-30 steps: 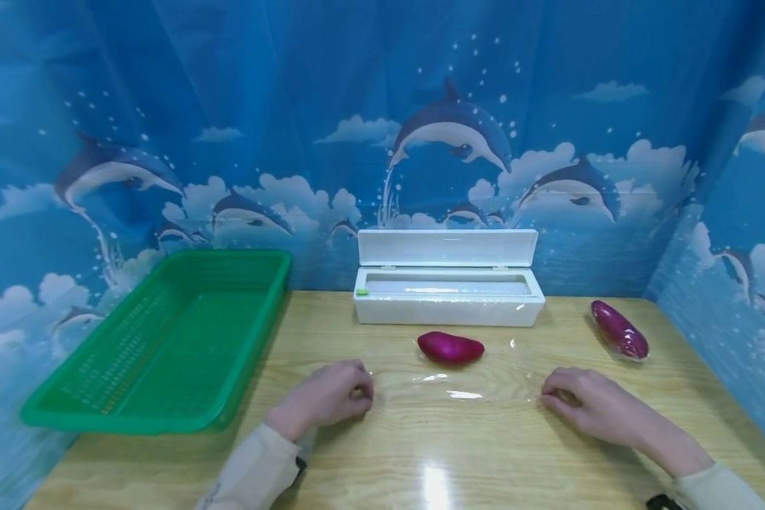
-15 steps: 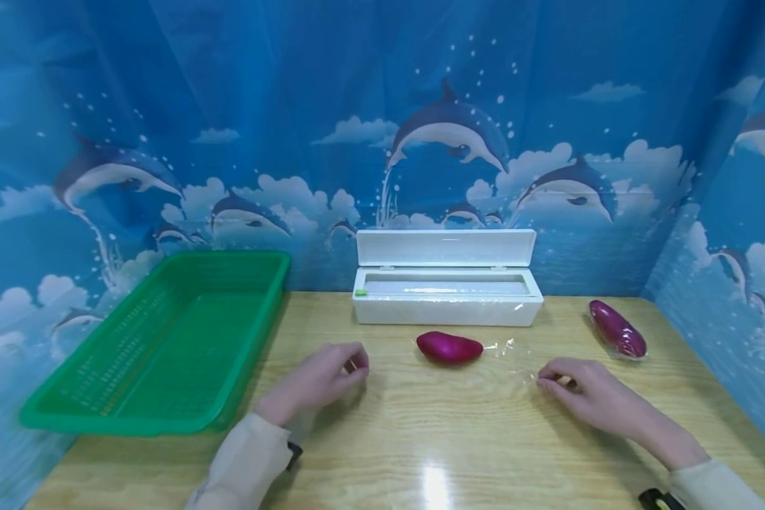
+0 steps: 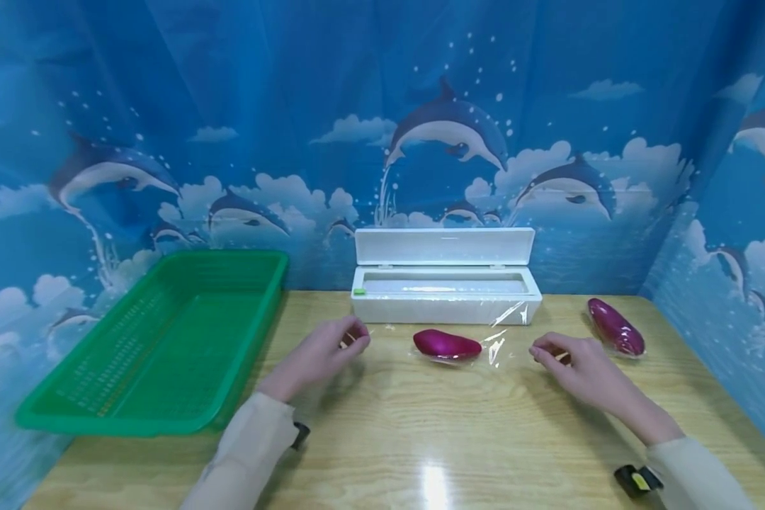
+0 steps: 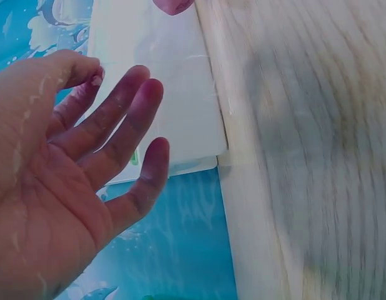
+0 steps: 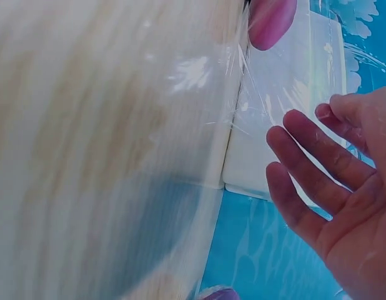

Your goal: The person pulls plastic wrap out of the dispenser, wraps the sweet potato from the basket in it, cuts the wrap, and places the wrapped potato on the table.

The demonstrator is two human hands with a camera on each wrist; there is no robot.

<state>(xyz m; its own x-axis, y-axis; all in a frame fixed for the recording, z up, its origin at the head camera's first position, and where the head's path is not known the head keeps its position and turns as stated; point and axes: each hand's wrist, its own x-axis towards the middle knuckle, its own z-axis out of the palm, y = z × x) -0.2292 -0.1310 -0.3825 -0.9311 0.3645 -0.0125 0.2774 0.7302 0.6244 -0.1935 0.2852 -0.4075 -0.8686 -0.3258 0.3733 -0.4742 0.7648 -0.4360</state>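
A purple sweet potato (image 3: 447, 345) lies on the table between my hands, on a sheet of clear cling film (image 3: 495, 350). Only glints give the film away. My left hand (image 3: 319, 360) pinches one film edge between thumb and index finger, its other fingers spread in the left wrist view. On the other side my right hand (image 3: 580, 372) pinches the film with thumb and index fingertip. In the right wrist view the raised film (image 5: 193, 75) stretches in creases near the sweet potato (image 5: 271, 25). Both hands hover over the table, level with the sweet potato's sides.
Behind the sweet potato stands a white cling film box (image 3: 446, 309), lid up, with a green cutter tab (image 3: 359, 291) at its left. A film-wrapped purple sweet potato (image 3: 616, 328) lies at the right. A green basket (image 3: 166, 425) occupies the left side.
Both hands have moved away from the body, toward the box, lifting the film's near edge up beside the sweet potato. The sweet potato stays in place.
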